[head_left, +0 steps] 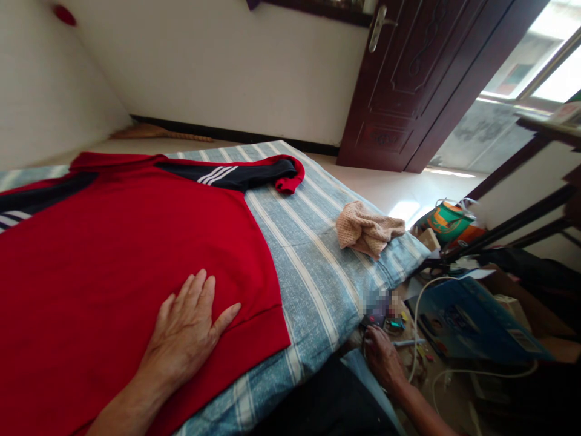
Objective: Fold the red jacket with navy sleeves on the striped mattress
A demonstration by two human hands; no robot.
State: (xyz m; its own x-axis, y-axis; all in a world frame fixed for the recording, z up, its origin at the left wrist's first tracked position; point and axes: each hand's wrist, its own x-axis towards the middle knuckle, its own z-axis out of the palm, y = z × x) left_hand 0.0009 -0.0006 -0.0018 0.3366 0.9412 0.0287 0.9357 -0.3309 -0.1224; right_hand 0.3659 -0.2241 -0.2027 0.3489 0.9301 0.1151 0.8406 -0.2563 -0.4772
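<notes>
A red long-sleeved top [181, 242] with navy, white-striped sleeves lies spread on a blue-and-white striped bed cover [313, 266]. Its right-hand sleeve end is curled back on itself. My left hand [186, 321] rests flat on the lower part of the top, fingers stretched and thumb out to the side. Beyond the bed's edge, low on the right, my right hand [381, 357] has its fingers curled beside a dark flat object [376, 316], partly blurred out. Whether that object is gripped or only touched is unclear. A crumpled beige knitted cloth [367, 230] lies near the bed's far right corner.
Right of the bed, a blue box [472, 321], a white cable [415, 321] and small litter lie on the floor. A green-and-orange bucket [449, 219] stands near a dark metal frame [512, 221]. Behind are a brown door [408, 79] and a white wall [227, 66].
</notes>
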